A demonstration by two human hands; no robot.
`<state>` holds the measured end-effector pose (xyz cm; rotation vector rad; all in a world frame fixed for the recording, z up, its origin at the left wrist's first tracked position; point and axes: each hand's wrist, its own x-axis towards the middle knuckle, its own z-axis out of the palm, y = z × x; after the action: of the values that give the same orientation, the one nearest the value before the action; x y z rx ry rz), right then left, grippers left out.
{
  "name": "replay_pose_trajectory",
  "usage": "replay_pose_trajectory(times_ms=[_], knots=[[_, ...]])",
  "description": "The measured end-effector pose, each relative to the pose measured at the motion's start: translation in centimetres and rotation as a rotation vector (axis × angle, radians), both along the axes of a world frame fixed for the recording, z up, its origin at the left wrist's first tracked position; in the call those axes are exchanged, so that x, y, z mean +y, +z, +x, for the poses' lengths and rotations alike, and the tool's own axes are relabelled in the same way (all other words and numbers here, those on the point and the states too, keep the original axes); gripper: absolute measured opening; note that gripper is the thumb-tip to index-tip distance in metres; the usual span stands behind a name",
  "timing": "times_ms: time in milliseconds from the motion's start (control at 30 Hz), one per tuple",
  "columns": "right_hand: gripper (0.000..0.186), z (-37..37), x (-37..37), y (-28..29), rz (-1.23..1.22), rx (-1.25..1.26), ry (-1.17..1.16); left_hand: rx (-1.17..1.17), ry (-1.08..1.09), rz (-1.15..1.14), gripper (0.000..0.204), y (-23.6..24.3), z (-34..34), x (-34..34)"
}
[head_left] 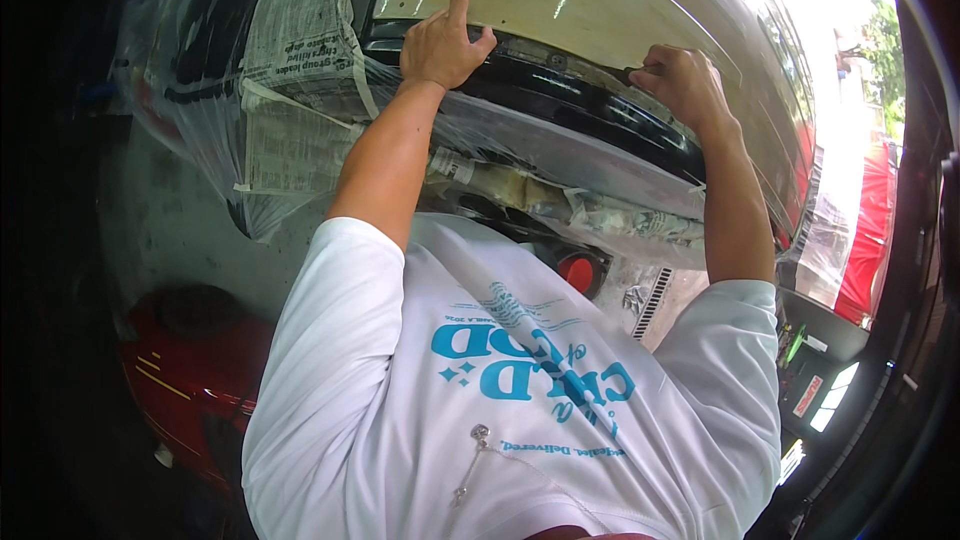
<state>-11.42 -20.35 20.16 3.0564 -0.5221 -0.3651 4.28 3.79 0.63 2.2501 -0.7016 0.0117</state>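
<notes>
Currently, your left hand (443, 45) is at the near edge of a gold-tinted car panel (610, 12), index finger extended up the panel and thumb out to the side, the other fingers folded; nothing is visible in its grasp, and whether the fingertips contact the surface cannot be told. Your right hand (688, 85) is farther along the same edge, fingers curled tightly inward. A dark sliver shows at its fingertips; cannot tell whether you are gripping a separate piece or only meeting the edge there. The panel lies ahead of you, across the upper part of the view, with a glossy black strip (550, 83) curving along its near border between and below your hands. Left of your left hand, newspaper (300, 35) covers the adjoining bodywork, with clear plastic sheeting (195, 125) beyond it. More paper wrapping (620, 215) runs below the strip. Under your right arm, near your shirt (420, 410), sits a round red part (576, 273). Red bodywork (190, 380) stands low at left.
</notes>
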Motion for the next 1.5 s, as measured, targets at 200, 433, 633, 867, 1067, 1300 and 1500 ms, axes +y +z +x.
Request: replay_pose_trajectory(times_ms=[200,433,633,867,1067,1300,1500], knots=[[0.031,-0.7,-0.1,-1.2,-0.024,-0.026,-0.031,0.021,-0.009,-0.017,0.073,0.3,-0.1,-0.1],[0.029,1.5,1.1,-2.6,-0.091,-0.001,0.063,-0.017,0.015,-0.054,0.074,-1.2,-0.5,0.4],[0.024,6.7,-3.8,-1.2,0.233,0.286,-0.007,0.010,-0.032,-0.029,0.075,-0.6,-0.3,0.0],[0.028,2.2,0.4,-2.2,-0.042,-0.010,0.067,0.055,-0.021,0.011,0.076,-0.4,0.2,0.4],[0.026,7.4,-3.7,-2.9,0.186,0.255,0.009,-0.085,0.017,-0.040,0.078,-0.8,0.2,0.1],[0.029,2.7,-2.0,-0.8,0.163,0.070,-0.028,0.129,-0.056,0.033,0.078,1.6,-0.1,0.6],[0.030,-10.0,2.9,2.0,0.250,-0.708,-0.463,0.066,-0.052,0.006,0.079,0.7,0.3,0.6]])
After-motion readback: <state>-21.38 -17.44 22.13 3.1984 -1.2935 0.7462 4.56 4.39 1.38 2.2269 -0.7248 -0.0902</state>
